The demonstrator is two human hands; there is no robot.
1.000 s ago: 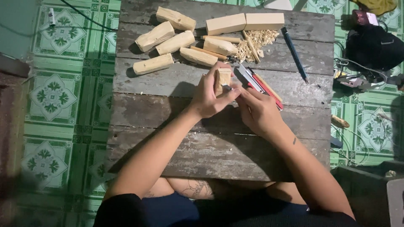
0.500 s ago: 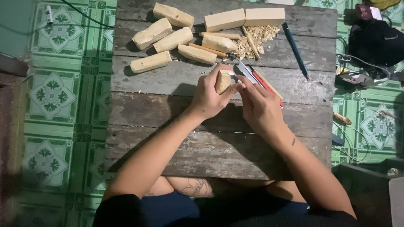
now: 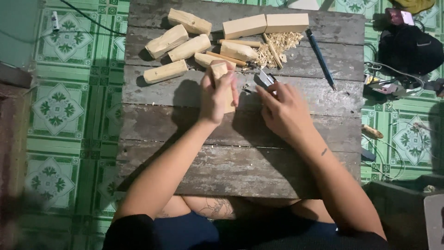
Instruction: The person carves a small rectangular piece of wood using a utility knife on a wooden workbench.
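On a weathered plank table [image 3: 162, 162], seen from above, the left hand [image 3: 217, 95] is clenched round a pale wooden block [image 3: 220, 73], which stands roughly upright near the middle of the boards with its top end poking out above the fingers at 12 o'clock. At 3 o'clock from it, just beside, the right hand [image 3: 284, 111] grasps a small knife [image 3: 266, 78] whose light blade sticks out toward 11 o'clock, past the fingertips; the blade and the block are close but apart. Whether a handle lies inside the palm I cannot tell, since the hand hides it.

Toward 12 o'clock of the hands lies a loose cluster of carved wood pieces [image 3: 178, 48], some rounded, some squared, with two longer rectangular blocks [image 3: 266, 24] at the far edge of the table. Between these and the knife sits a heap of wood shavings [image 3: 277, 44], with thin sticks lying across it. At 2 o'clock from the right hand a dark pen [image 3: 320, 58] lies slanted on the boards.

Beyond the table's right edge, at 2 o'clock, a black bag [image 3: 409, 48] rests on the green patterned floor tiles [image 3: 60, 106], with cables and small tools beside it. Both forearms reach in from 6 o'clock, over a dark blue lap
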